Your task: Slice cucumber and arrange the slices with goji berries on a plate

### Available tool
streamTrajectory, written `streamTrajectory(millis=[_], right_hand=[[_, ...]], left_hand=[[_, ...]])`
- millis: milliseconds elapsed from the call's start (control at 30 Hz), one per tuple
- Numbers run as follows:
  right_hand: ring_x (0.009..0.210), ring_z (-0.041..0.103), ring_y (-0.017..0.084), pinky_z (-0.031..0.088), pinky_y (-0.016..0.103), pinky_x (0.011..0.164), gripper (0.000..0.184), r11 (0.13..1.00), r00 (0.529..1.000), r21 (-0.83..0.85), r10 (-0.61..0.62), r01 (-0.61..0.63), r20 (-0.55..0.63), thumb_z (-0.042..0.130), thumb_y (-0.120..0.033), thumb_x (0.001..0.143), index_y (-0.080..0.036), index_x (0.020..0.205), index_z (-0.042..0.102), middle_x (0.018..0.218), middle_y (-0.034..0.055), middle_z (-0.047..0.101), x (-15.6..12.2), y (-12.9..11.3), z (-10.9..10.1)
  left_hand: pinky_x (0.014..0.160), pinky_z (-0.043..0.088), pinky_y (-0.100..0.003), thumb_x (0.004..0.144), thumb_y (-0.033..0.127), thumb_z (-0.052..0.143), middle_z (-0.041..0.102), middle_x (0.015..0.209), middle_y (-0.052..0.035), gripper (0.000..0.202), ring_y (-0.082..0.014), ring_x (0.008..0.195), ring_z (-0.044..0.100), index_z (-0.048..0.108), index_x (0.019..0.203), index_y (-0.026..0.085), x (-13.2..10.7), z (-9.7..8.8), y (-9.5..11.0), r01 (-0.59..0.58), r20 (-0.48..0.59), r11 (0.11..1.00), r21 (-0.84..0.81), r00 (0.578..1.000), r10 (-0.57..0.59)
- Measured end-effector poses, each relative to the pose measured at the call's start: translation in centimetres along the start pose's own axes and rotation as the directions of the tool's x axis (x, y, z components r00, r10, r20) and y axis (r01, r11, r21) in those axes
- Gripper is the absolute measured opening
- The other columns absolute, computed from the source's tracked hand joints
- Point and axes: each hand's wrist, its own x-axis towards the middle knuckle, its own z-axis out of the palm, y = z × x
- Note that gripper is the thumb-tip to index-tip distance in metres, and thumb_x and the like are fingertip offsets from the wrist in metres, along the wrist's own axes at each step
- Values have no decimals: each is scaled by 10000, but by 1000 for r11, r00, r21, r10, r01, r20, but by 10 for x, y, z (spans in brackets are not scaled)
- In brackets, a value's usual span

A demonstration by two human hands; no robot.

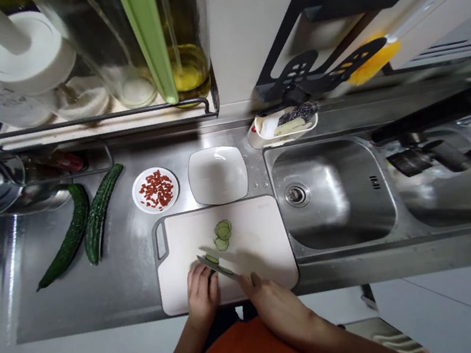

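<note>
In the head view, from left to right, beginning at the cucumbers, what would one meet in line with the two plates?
Curved cucumber, straighter cucumber, round plate, square plate, left sink basin, right sink basin.

Slanted knife (218,267) near thin, overlapping cucumber slices (222,230)

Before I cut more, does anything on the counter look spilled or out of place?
Nothing major stands out. The cucumber slices lie on the board, the red bits on their plate. Only small spots, perhaps water, mark the counter beside the square dish.
</note>
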Motion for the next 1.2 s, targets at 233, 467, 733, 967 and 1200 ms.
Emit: streamTrajectory(millis=[233,467,733,967,1200], right_hand=[[716,626,177,419,247,582,428,999,999,-51,-10,7,-43,288,11,810,-205,1101,516,928,72,620,1,0,4],[696,623,179,423,250,568,415,998,999,-60,-23,21,-25,283,-15,828,-199,1122,511,913,81,616,6,-3,3],[714,626,203,437,280,575,442,996,998,-80,-38,34,-41,275,-6,826,-195,1158,496,933,92,619,11,-3,8],[729,623,187,406,250,562,396,997,997,-77,-35,30,-71,303,-22,842,-190,1140,504,928,92,621,14,-3,10],[688,604,176,389,243,531,355,988,982,-136,-91,68,-168,336,-44,841,-190,1119,501,884,85,617,20,1,25]], left_hand=[[925,457,-432,830,134,524,640,975,-101,217,-212,1016,568,556,1044,136,0,0,1,-2,-6,1000,9,1000,3],[919,461,-425,835,151,519,646,971,-100,206,-210,1005,576,566,1035,139,-1,1,0,2,4,1000,26,1000,-2],[930,454,-433,819,140,541,633,999,-106,220,-218,1021,562,571,1038,137,0,0,1,26,5,1000,13,1000,-26],[937,448,-433,802,115,563,621,1016,-110,266,-218,1038,546,558,1068,131,-1,0,1,20,2,1000,-9,1000,-20],[928,451,-447,811,128,554,616,1036,-107,268,-226,1035,550,560,1078,148,-1,0,1,35,3,999,1,999,-35]])
